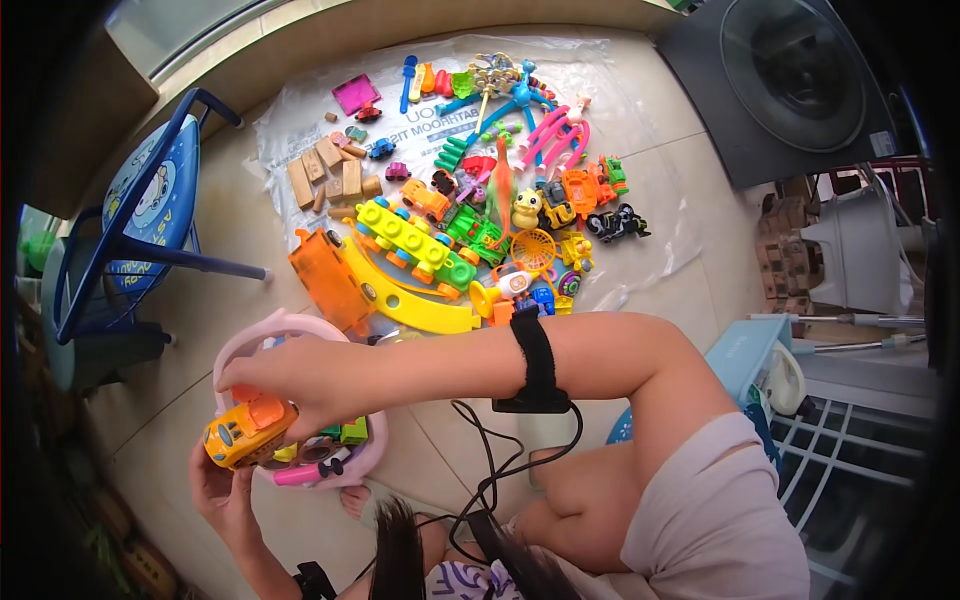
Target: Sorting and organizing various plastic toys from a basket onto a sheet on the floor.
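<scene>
My left hand [225,480] grips a yellow toy vehicle [244,435] from below, its thumb along the near side. Reaching across from the right, my right hand [300,379] curls over the vehicle's orange upper part [266,409]; some of its fingers are hidden. Both hands are above a pink plastic basket [375,457] with a raised handle. Inside the basket are a bright pink toy piece [296,475], a green block [354,431] and other small toys, partly covered by my hands.
Many toys lie on a plastic sheet [652,150], including wooden blocks [301,184], a yellow curved track [420,313], an orange translucent toy truck [328,277] and a toy dinosaur [501,180]. A blue folding chair [154,187] stands left. A black cable [491,480] hangs from my right forearm strap.
</scene>
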A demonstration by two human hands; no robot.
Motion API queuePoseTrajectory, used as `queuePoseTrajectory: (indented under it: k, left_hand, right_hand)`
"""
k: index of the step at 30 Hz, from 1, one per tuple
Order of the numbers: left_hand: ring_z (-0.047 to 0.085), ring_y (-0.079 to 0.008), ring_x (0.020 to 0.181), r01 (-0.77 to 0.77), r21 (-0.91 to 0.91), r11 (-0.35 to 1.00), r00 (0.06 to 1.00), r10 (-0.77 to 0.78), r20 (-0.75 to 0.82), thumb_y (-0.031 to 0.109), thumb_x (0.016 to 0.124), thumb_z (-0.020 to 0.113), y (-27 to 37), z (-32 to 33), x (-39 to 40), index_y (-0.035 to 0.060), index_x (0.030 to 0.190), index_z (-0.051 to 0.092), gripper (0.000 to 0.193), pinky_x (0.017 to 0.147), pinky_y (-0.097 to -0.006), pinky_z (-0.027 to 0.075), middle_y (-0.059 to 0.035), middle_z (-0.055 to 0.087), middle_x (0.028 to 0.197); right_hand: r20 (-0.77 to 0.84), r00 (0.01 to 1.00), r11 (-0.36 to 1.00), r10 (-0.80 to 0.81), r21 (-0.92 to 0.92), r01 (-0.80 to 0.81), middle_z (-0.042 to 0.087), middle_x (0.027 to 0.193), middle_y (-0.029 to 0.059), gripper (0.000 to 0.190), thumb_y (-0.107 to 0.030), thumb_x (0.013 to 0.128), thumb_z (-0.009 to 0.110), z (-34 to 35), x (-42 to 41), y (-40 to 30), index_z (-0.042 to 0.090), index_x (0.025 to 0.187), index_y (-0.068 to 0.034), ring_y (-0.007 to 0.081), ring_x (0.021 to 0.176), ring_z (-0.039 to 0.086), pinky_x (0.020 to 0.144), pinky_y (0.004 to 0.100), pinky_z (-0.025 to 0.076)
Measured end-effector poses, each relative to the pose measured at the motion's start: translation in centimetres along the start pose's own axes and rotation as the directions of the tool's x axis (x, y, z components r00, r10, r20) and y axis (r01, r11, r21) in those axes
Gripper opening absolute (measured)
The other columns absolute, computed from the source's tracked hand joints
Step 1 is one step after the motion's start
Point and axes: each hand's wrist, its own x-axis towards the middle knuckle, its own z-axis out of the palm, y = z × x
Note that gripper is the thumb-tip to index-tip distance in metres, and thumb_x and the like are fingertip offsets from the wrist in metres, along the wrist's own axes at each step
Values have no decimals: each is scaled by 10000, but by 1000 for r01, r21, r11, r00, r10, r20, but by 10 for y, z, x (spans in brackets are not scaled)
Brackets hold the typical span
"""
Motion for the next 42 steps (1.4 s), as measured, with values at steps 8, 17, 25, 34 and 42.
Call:
queuePoseTrajectory:
  k: [8, 17, 25, 34, 42]
  left_hand:
    - [425, -274, 1235, -153, 264, 952, 988, 149, 38, 203, 946, 438, 30, 11, 24, -3, 1299, 398, 411, 1043, -417, 323, -169, 399, 1361]
    - [440, -236, 1218, -178, 382, 907, 962, 78, 263, 116, 925, 434, 80, 52, 64, 29, 1211, 497, 306, 998, -356, 356, -144, 429, 1330]
    - [513, -248, 1122, -326, 380, 865, 856, 101, 506, 8, 830, 505, 124, 165, 117, 10, 1142, 531, 313, 921, -346, 406, -144, 515, 1235]
    - [489, -249, 1152, -300, 426, 854, 842, 27, 539, 3, 823, 521, 135, 194, 116, 12, 1146, 532, 324, 931, -327, 386, -147, 503, 1244]
    - [498, -252, 1135, -316, 465, 827, 860, 43, 508, 35, 817, 537, 128, 180, 117, 12, 1129, 537, 312, 912, -323, 396, -153, 516, 1226]
  right_hand:
    - [-220, 933, 948, 285, -76, -308, 602, 1014, 188, 673, -186, 591, 782, -108, -40, -52, 427, 1144, -41, 324, 955, 606, 820, 361, 482]
    - [-844, 297, 824, 447, 259, -504, 552, 1089, 123, 672, -85, 688, 784, -253, -201, -37, 378, 1222, -54, 175, 955, 593, 736, 279, 525]
    - [-984, -172, 289, 49, 179, -941, 583, 1118, 125, 735, -223, 588, 804, -345, -400, 62, 415, 1203, -116, 273, 966, 604, 862, 364, 468]
    - [-993, -116, 236, 19, 117, -965, 599, 1096, 161, 751, -178, 618, 767, -347, -425, 124, 391, 1266, -132, 337, 998, 585, 861, 404, 465]
    - [-977, -9, 285, 214, 72, -956, 549, 1213, 179, 861, -154, 680, 735, -340, -417, 132, 252, 1393, -172, 345, 1082, 554, 912, 397, 447]
